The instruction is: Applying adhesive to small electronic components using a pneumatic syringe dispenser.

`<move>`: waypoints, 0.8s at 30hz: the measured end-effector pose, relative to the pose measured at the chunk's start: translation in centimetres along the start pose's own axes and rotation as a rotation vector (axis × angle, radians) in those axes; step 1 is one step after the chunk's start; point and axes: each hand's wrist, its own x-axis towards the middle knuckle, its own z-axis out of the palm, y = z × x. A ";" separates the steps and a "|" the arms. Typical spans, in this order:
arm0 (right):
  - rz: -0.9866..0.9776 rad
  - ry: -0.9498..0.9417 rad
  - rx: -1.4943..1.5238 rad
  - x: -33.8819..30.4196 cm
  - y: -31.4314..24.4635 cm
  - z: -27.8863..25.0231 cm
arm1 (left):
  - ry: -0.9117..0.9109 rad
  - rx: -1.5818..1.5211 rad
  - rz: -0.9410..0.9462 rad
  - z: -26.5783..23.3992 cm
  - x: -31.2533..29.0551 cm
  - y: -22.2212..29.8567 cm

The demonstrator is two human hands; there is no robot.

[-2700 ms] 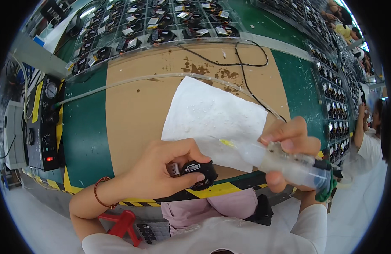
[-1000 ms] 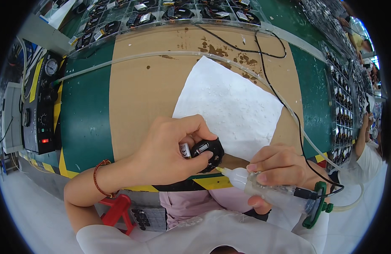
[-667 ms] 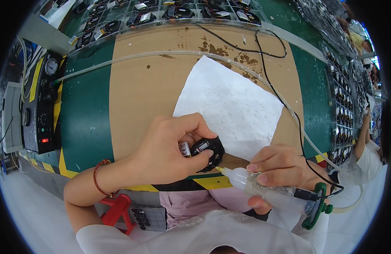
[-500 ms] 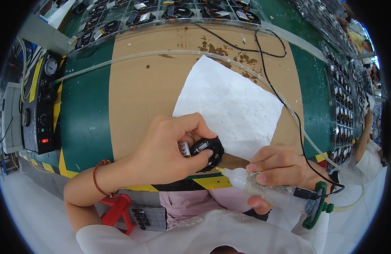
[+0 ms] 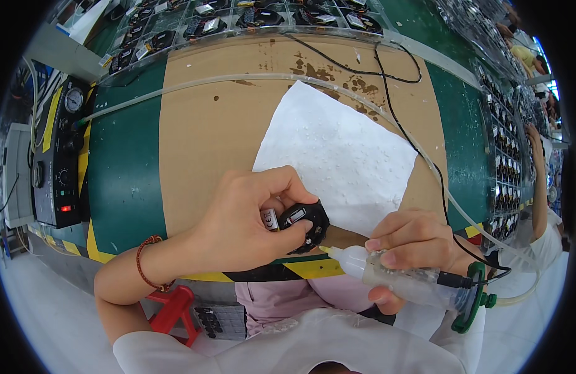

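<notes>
Between the thumb and fingers of my left hand (image 5: 253, 215) is a small round black device housing (image 5: 306, 222), tilted on its edge. A white-labelled silver battery (image 5: 270, 219) shows beside it, partly under my fingers. My right hand (image 5: 419, 246) is wrapped round a clear dispensing syringe (image 5: 397, 282) with a white front end and green cap. Its pale yellow tip (image 5: 324, 249) points at the lower edge of the housing, very close to it; whether they touch I cannot tell. A crumpled white sheet (image 5: 338, 149) lies just beyond both hands.
Brown cardboard (image 5: 194, 143) covers the green bench. A black dispenser box (image 5: 58, 156) with a gauge stands left; its clear hose (image 5: 238, 77) and a black cable (image 5: 394, 112) cross to the syringe. Trays of black devices (image 5: 260, 17) line the back. Another person's arm (image 5: 539, 181) is far right.
The syringe in my right hand has shifted slightly right, its tip a little away from the housing. My left hand has hardly moved. The other person's arm at far right has moved up.
</notes>
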 end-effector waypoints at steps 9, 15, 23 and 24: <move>0.012 0.001 -0.015 0.1 0.1 0.1 | 0.016 -0.021 -0.056 0.0 -0.3 -0.1; 0.016 -0.014 -0.001 0.2 0.0 0.1 | 0.004 -0.021 -0.071 0.2 -0.4 0.0; 0.026 -0.008 0.003 0.2 0.0 -0.1 | -0.030 -0.038 -0.036 0.0 -0.3 -0.3; 0.040 -0.011 0.016 0.2 -0.1 -0.1 | -0.031 -0.031 -0.020 0.0 -0.3 -0.4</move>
